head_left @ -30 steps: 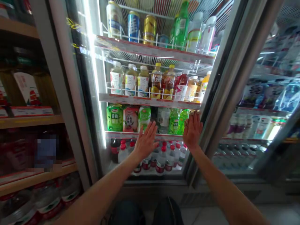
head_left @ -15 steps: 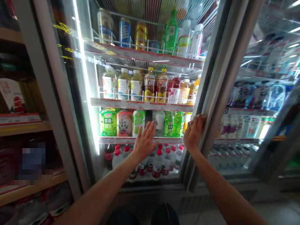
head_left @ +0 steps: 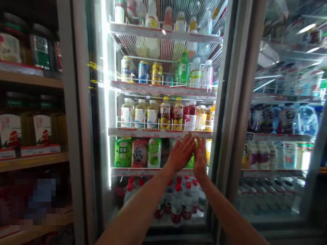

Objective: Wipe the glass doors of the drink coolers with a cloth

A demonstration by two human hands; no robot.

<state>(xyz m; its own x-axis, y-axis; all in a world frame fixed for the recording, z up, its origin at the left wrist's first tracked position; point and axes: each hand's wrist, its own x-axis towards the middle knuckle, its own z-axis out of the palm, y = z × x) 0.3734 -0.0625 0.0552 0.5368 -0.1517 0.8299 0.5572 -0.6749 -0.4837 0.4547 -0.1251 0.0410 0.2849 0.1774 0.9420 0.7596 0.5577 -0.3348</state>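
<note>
My left hand (head_left: 181, 154) lies flat and open against the glass door (head_left: 163, 115) of a lit drinks cooler, fingers stretched up to the red-edged shelf strip (head_left: 143, 132). Right beside it my right hand (head_left: 200, 157) is also flat and open on the same glass, close to the door's right frame (head_left: 220, 112). Neither hand holds anything. Behind the glass, green bottles (head_left: 123, 152) stand on the shelf at hand height, and red-capped bottles (head_left: 178, 200) fill the shelf below my forearms.
A second cooler door (head_left: 281, 129) with reflections stands to the right. Wooden shelves (head_left: 33, 160) with boxed goods and jars run along the left. Higher cooler shelves hold cans (head_left: 143, 72) and tea bottles (head_left: 140, 114).
My right hand left the door's right frame and moved left onto the glass. My left hand moved right until the two sit side by side. The view has tilted upward.
</note>
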